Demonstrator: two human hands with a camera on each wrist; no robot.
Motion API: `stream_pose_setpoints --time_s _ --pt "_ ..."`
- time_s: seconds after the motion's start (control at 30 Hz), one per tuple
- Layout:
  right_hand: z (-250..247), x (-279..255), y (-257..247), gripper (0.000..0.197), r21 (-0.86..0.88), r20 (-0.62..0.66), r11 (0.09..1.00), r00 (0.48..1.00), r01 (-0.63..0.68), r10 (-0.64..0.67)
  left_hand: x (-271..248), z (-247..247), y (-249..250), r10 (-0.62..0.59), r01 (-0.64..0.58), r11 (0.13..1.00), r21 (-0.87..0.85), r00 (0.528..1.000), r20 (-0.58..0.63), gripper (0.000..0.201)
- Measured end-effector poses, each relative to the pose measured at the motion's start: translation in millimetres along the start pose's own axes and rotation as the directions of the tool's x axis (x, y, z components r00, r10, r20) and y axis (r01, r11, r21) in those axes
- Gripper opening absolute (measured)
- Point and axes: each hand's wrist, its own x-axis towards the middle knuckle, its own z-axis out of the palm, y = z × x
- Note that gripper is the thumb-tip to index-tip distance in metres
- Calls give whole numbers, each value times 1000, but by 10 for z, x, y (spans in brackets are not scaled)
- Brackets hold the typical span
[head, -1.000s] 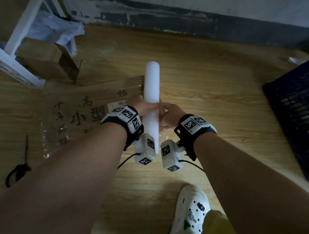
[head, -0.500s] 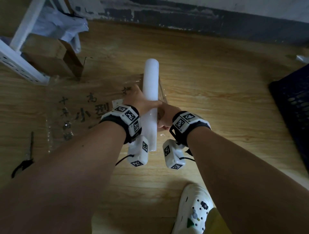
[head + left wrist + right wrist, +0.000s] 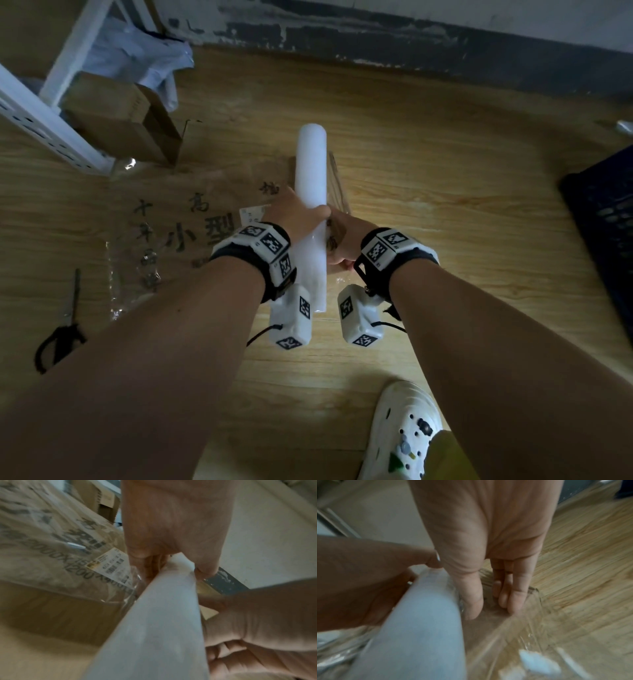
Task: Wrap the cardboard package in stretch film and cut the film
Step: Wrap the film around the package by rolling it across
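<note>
Wooden floor [image 3: 428, 171], pale planks, dim light; dark skirting along the far wall.

Cardboard package [image 3: 178, 219]: one, flat, lying on the floor left of centre, printed with large black characters and carrying one white label [image 3: 109, 566]. Clear film already lies over its printed face and crinkles at its left end. Judged partly wrapped; further turns probably remain, and the cut is not yet made.

Dark crate [image 3: 606, 246]: one, at the right edge.

White shelf frame [image 3: 41, 113]: one, upper left, with one open brown carton [image 3: 123, 120] and a pale bag beside it.

Stretch film roll [image 3: 311, 192]: one, white, held lengthwise over the package's right edge.

Left hand [image 3: 291, 214]: fingers curled round the roll near its middle, thumb over the top.

Right hand [image 3: 346, 240]: on the roll's right side, thumb against the roll, fingers [image 3: 513, 595] extended onto the film sheet paid out below it; whether they pinch the sheet cannot be told.

White clog [image 3: 404, 435]: one, bottom right.

Scissors [image 3: 65, 329]: one pair, black-handled, on the floor well left of the package, untouched.
</note>
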Motion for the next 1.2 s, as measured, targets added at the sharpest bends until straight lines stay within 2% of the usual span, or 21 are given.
stream_pose_setpoints --time_s 0.07,0.1,0.2,0.27,0.37,0.47,0.53,0.6,0.67,0.77,0.87,1.0,1.1,1.17,1.2 --pt "0 -5 20 67 45 -14 999 1000 2 -1 -43 69 -3 8 -9 999 43 1000 24 83" --pt "8 6 25 64 42 -31 999 999 -7 8 -56 80 -2 6 -7 999 43 999 37 85" --pt "27 46 -5 85 -5 -25 1000 999 -30 30 -26 18 -13 -9 10 1000 -19 998 59 62" --pt "-8 9 -26 100 -1 27 1000 999 -25 25 -16 -49 -24 -79 99 983 -153 988 130 56" --pt "-83 -56 -39 102 -16 37 1000 999 -17 17 -39 -137 -42 -132 195 937 -291 966 221 42" --pt "-50 -25 -32 105 -34 40 999 999 -30 32 -71 -147 -41 -158 253 907 -338 945 285 26" --pt "-15 -6 -41 97 -55 -1 998 1000 -24 24 -76 -115 -40 -158 262 897 -357 943 294 21" --pt "-6 -16 -52 90 -99 -38 995 999 -10 6 -64 -113 -50 -152 271 886 -375 936 316 21" --pt "5 -10 -47 93 -103 -32 995 999 -11 7 -92 -166 -51 -145 315 850 -423 910 388 22" --pt "-12 5 -65 97 -149 -20 989 1000 -12 9 -118 -241 -17 -133 345 839 -420 879 458 41" --pt "-18 35 -44 100 -151 -2 989 1000 -3 2 -123 -220 2 -143 350 843 -408 878 457 53" --pt "-22 22 -31 98 -122 -6 993 1000 -4 4 -125 -179 -1 -148 343 829 -442 896 419 44" --pt "-32 23 -2 88 -106 -12 994 1000 25 -26 -122 -165 -6 -147 324 843 -430 907 395 61" --pt "-27 16 11 81 -82 -27 996 999 17 -19 -123 -160 1 -136 275 864 -421 934 331 59" --pt "-20 22 17 84 -71 -31 997 999 7 -9 -118 -157 -3 -130 253 868 -426 946 297 52"
